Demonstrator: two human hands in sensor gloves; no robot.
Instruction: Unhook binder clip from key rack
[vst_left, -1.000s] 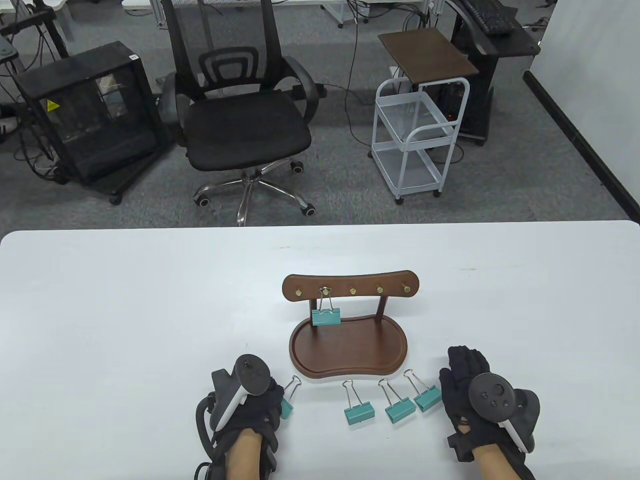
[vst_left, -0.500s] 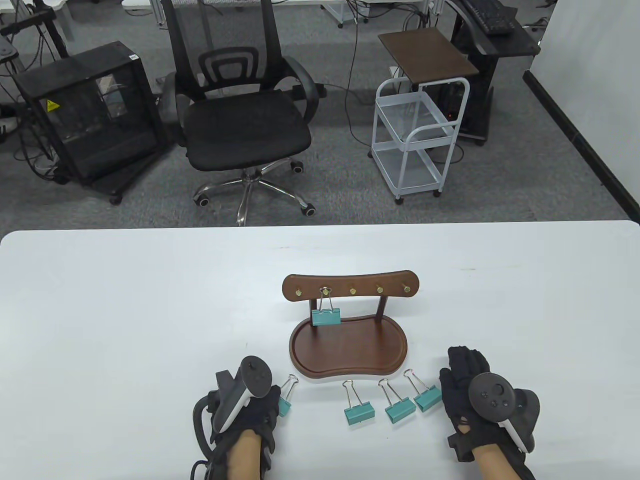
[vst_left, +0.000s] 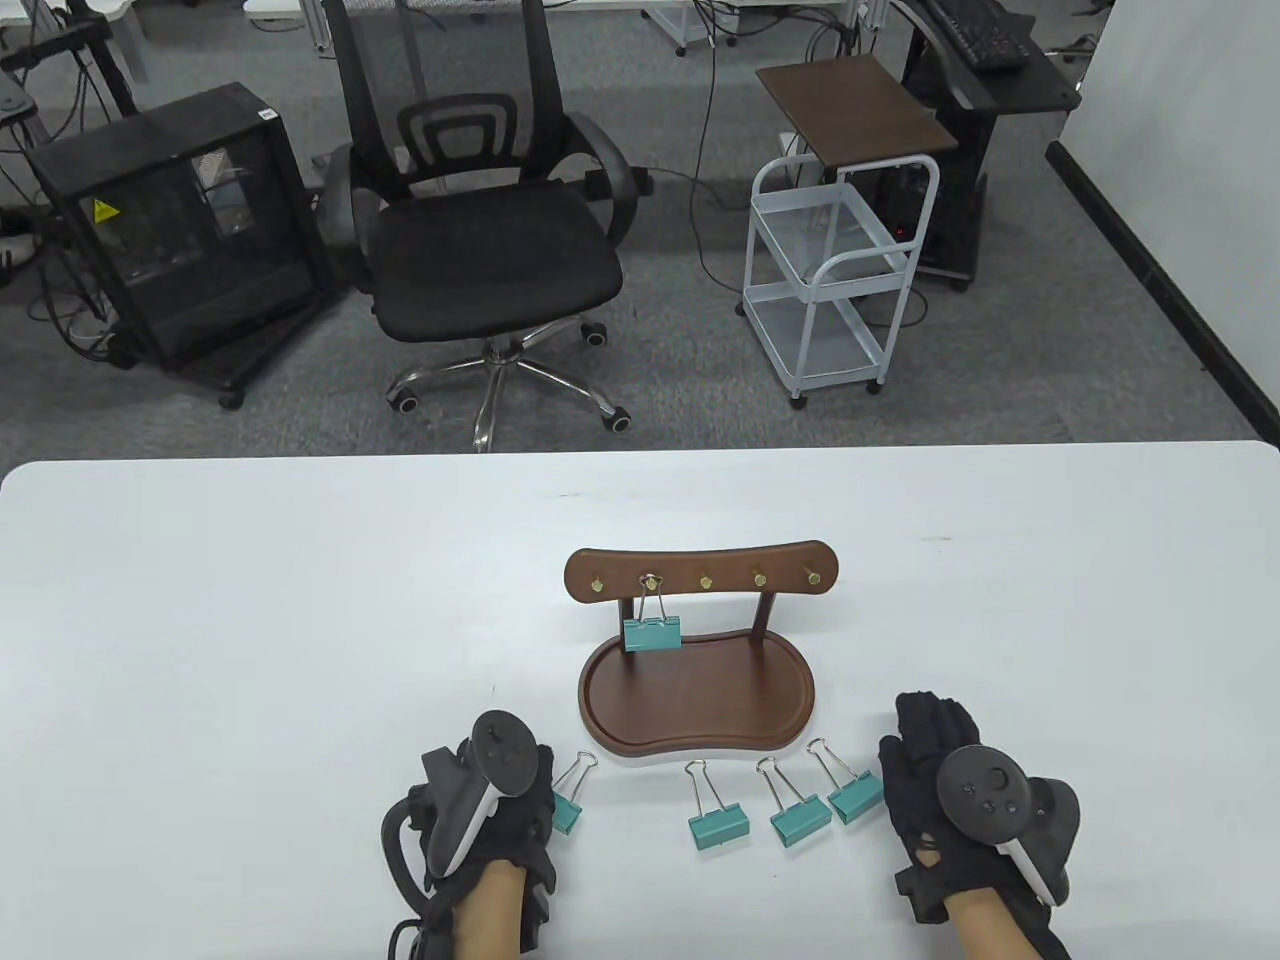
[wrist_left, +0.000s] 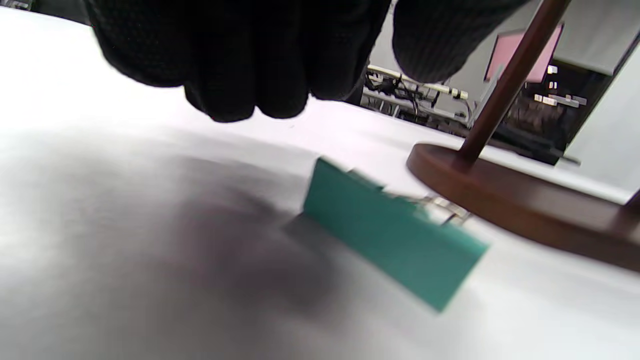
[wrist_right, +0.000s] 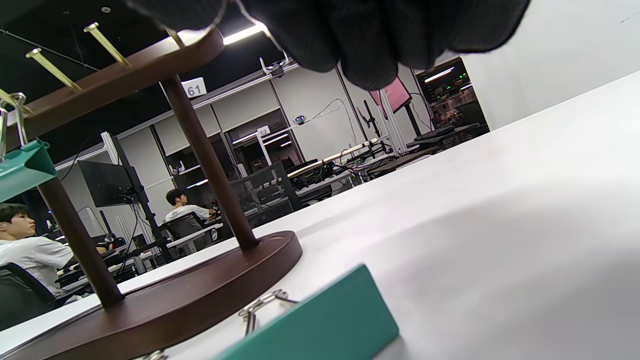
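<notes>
The brown wooden key rack (vst_left: 700, 578) stands on its tray base (vst_left: 697, 702) at mid-table. One teal binder clip (vst_left: 652, 633) hangs from the second hook from the left; it also shows in the right wrist view (wrist_right: 22, 167). My left hand (vst_left: 535, 780) rests just left of the base, holding nothing. Its fingers (wrist_left: 240, 60) hover above a teal clip (wrist_left: 395, 240) lying on the table, which also shows in the table view (vst_left: 566, 808). My right hand (vst_left: 930, 735) lies flat and empty right of the base.
Three more teal clips (vst_left: 717, 822), (vst_left: 798, 815), (vst_left: 853, 795) lie in a row in front of the base, between my hands. The nearest one (wrist_right: 320, 330) lies just under my right wrist. The other hooks are bare.
My left hand has drawn back slightly to the left, uncovering the body of the clip beside it. The right hand and the hanging clip have not moved.
</notes>
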